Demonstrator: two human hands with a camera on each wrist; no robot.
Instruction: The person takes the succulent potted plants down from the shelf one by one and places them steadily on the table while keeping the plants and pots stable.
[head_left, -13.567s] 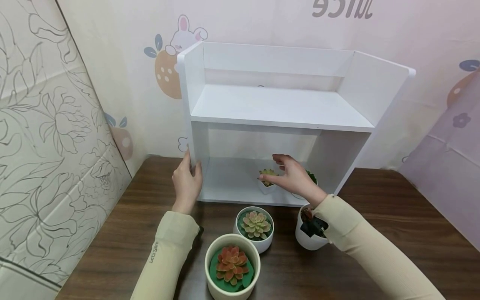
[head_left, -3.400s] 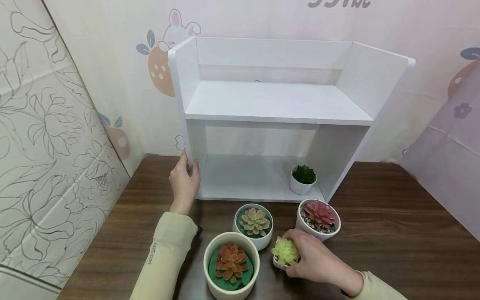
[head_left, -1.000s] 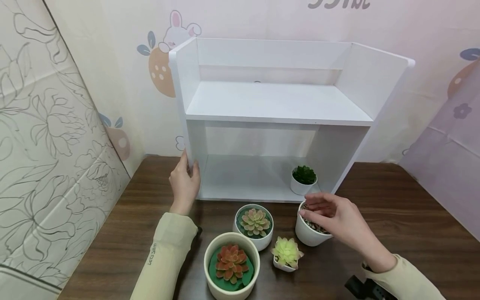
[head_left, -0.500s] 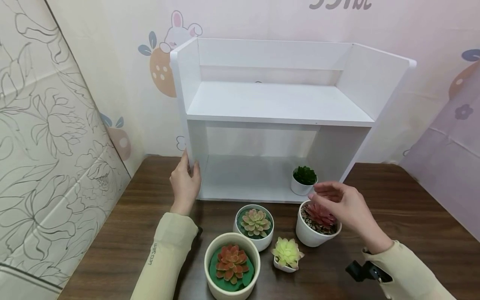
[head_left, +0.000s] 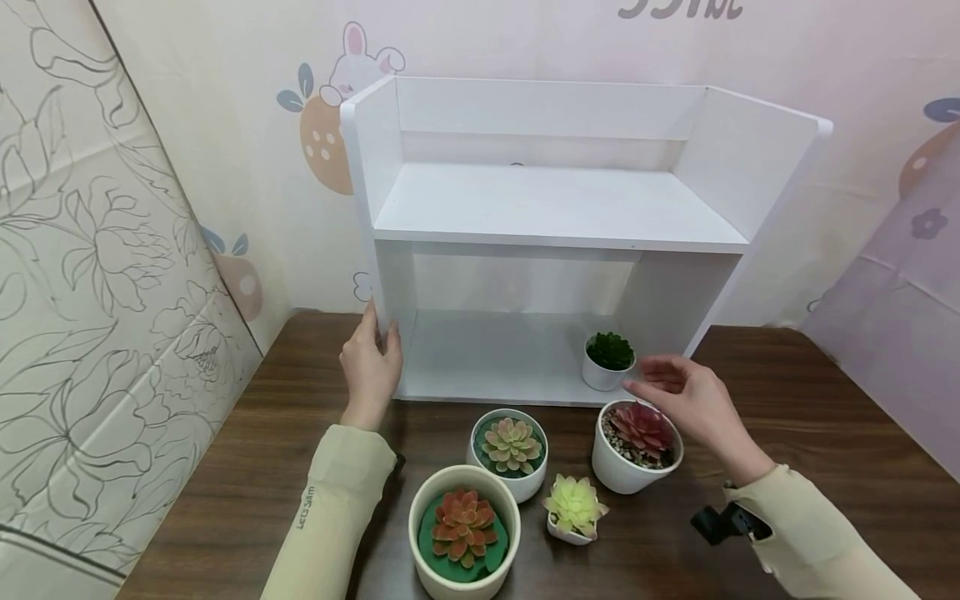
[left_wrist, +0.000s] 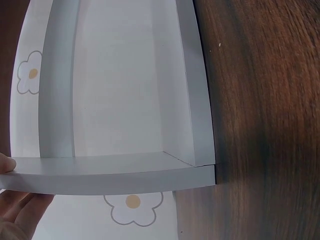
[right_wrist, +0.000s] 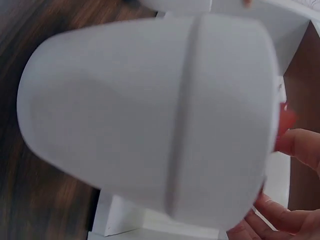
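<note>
My left hand grips the left side panel of a white two-tier shelf, thumb inside and fingers outside. My right hand hovers with loosely bent fingers above the back of a white pot with a dark red succulent. Nothing is held in it. Just beyond its fingertips, a dark green succulent in a small white pot stands on the lower shelf at the right. The right wrist view is mostly filled by a white pot, with red leaf tips by the fingers.
On the brown wooden table before the shelf stand a pale green succulent, an orange-red succulent in a cream pot and a small yellow-green succulent. A patterned wall panel borders the left side.
A small yellow-green succulent seen on the lower shelf earlier now stands on the table, released by my right hand. That hand has moved back past the red succulent. The left hand stays put.
</note>
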